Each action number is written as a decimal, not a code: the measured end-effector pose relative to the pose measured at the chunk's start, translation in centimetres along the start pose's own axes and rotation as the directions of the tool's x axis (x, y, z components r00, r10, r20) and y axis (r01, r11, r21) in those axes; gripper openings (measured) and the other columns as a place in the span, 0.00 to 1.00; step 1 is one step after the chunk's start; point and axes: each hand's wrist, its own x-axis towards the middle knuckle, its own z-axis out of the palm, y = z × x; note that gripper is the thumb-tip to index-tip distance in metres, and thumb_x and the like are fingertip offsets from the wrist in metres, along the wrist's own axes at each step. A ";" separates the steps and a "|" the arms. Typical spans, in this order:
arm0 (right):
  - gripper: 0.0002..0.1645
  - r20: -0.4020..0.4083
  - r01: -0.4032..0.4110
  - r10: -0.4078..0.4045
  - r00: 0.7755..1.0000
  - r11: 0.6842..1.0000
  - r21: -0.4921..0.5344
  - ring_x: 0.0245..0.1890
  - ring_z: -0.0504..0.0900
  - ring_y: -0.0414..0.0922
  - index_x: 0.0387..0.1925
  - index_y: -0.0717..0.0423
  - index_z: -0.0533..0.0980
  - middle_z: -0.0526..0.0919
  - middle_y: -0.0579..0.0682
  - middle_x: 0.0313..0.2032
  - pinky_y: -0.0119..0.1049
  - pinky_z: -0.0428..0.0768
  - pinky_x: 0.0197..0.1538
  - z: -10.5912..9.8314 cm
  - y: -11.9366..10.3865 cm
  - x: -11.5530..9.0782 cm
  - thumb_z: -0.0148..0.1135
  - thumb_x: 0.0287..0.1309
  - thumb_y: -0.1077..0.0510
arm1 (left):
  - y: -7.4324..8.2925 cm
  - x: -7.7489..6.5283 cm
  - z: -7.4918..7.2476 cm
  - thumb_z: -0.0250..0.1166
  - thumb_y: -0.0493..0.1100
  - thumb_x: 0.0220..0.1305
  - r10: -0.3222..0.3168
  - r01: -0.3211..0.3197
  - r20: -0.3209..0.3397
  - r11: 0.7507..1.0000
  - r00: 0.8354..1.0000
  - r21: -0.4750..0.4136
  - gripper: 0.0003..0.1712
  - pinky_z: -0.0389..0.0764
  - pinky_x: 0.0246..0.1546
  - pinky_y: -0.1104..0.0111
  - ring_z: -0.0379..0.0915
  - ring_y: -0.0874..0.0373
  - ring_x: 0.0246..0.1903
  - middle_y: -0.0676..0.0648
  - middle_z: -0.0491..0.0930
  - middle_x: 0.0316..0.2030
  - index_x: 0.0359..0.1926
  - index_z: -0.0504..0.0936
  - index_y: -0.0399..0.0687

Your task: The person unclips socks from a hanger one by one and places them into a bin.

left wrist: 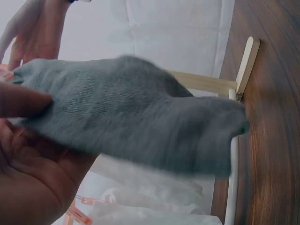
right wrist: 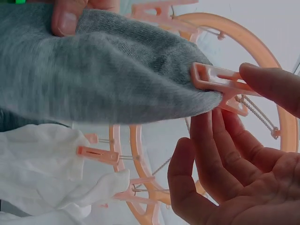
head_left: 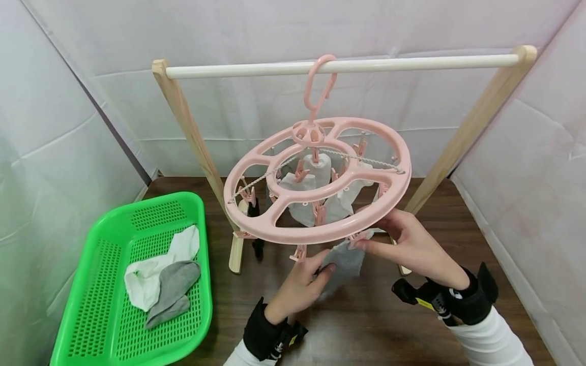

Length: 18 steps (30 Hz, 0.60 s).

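A grey sock (head_left: 345,260) hangs below the near rim of a round pink clip hanger (head_left: 297,235). My left hand (head_left: 299,287) pinches the sock's side between thumb and fingers. At the hanger's near right edge, my right hand (head_left: 414,249) holds a pink clothespin (right wrist: 218,79), thumb on one handle and fingers behind the other. In the right wrist view, that clothespin sits over the sock's edge. The left wrist view shows the sock (left wrist: 126,112) stretching away from the left hand. White socks (right wrist: 42,154) hang from other pegs on the hanger.
The hanger's hook (head_left: 320,84) hangs on a white rod (head_left: 412,64) between wooden legs (head_left: 476,127). On the left stands a green basket (head_left: 208,284) with white cloth (head_left: 144,284) and a grey piece (head_left: 176,284) inside. White curtains surround the dark wooden table (head_left: 366,330).
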 end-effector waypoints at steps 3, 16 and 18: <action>0.24 0.012 0.012 -0.012 1.000 1.000 -0.006 0.47 0.80 0.44 0.56 0.66 0.73 0.81 0.50 0.49 0.34 0.77 0.49 0.0 -0.1 0.0 0.63 0.56 0.75 | 0.2 -0.2 0.1 0.51 0.30 0.71 -0.013 0.014 -0.018 1.000 1.000 0.010 0.14 0.57 0.24 0.74 0.49 0.69 0.17 0.57 0.54 0.18 0.54 0.76 0.37; 0.19 0.038 0.046 -0.047 0.998 0.999 0.022 0.47 0.79 0.43 0.45 0.58 0.80 0.84 0.51 0.40 0.34 0.75 0.54 -0.2 0.0 0.2 0.66 0.52 0.75 | -0.2 -0.8 -0.3 0.50 0.27 0.70 -0.053 0.055 -0.046 0.998 0.998 0.039 0.18 0.60 0.28 0.71 0.51 0.67 0.18 0.55 0.58 0.21 0.55 0.78 0.40; 0.19 0.045 0.045 -0.047 0.998 0.997 0.060 0.47 0.79 0.44 0.45 0.60 0.81 0.84 0.52 0.40 0.34 0.75 0.53 -0.2 0.2 0.2 0.67 0.51 0.76 | -0.3 -1.0 -0.3 0.50 0.27 0.70 -0.064 0.066 -0.045 0.997 0.997 0.046 0.19 0.58 0.27 0.71 0.50 0.67 0.18 0.56 0.57 0.20 0.56 0.78 0.41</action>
